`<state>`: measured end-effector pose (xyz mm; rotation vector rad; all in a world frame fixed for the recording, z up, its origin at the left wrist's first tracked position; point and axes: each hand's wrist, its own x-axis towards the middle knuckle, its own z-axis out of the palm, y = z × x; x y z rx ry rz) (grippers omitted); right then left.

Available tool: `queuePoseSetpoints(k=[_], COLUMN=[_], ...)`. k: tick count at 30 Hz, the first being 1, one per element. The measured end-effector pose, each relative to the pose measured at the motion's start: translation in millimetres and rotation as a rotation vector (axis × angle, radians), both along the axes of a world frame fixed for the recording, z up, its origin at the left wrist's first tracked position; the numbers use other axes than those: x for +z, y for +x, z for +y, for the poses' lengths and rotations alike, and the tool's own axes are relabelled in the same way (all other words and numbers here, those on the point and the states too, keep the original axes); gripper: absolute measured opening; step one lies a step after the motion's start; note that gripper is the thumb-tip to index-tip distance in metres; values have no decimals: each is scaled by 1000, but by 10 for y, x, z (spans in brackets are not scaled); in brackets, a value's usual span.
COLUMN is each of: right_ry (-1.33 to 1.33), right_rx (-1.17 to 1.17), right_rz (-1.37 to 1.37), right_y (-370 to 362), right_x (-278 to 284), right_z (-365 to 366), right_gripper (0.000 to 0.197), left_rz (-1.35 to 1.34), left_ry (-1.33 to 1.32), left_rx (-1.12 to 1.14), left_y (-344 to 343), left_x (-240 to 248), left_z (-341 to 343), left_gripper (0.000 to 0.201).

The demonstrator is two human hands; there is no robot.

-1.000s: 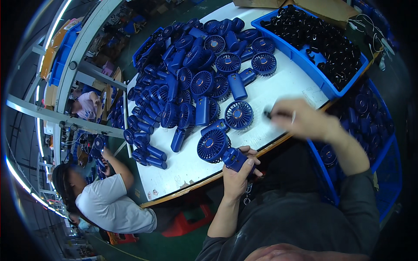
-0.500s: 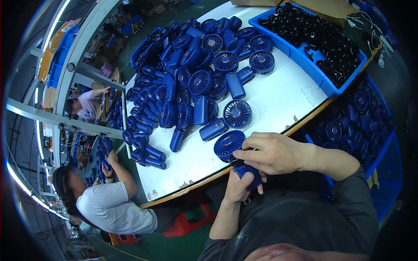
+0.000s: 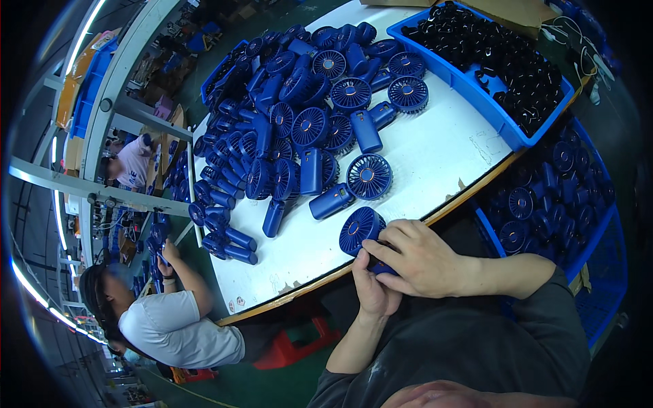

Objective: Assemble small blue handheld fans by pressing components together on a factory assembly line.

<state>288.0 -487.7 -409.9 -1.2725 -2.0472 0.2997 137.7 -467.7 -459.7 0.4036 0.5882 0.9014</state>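
Both my hands are closed around one blue handheld fan (image 3: 359, 230) at the table's near edge. Its round grille points up and to the left, while the handle is mostly covered by my fingers. My left hand (image 3: 374, 289) grips the handle from below, thumb up along it. Over the neck and handle lies my right hand (image 3: 425, 262), fingers curled on it. Whether a small black part sits at the neck is hidden. Just beyond, another fan (image 3: 369, 177) lies on the white table (image 3: 435, 146), in front of a big heap of blue fans (image 3: 299, 85).
A blue bin (image 3: 507, 129) of small black clips stands at the far right of the table. Below the right edge, a blue crate (image 3: 592, 255) holds more fans. To the left, a co-worker in a white shirt (image 3: 166, 319) handles fans beside a metal frame (image 3: 95, 178).
My right hand has closed down over the fan's neck and handle, covering the black piece seen there before. The fan's head has tilted, its face turning more to the left.
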Motion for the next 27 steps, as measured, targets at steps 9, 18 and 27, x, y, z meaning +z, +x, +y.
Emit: queuePoseSetpoints(k=[9,18,27], right_ry=[-614,-574,-714], right_rx=[16,231,314], right_rz=[1164,1603,1556], right_y=[139,358,552], right_x=[-225,-411,-540], right_z=[-233,-224,-313], right_gripper=[31,53,64], left_rz=[829,192,337], left_ry=[1214,266,338], left_rx=[-221,-390,-508], left_y=[34,97,58], left_x=[406,-121,-155], left_z=[130,-184,-196], left_gripper=[83,50,49])
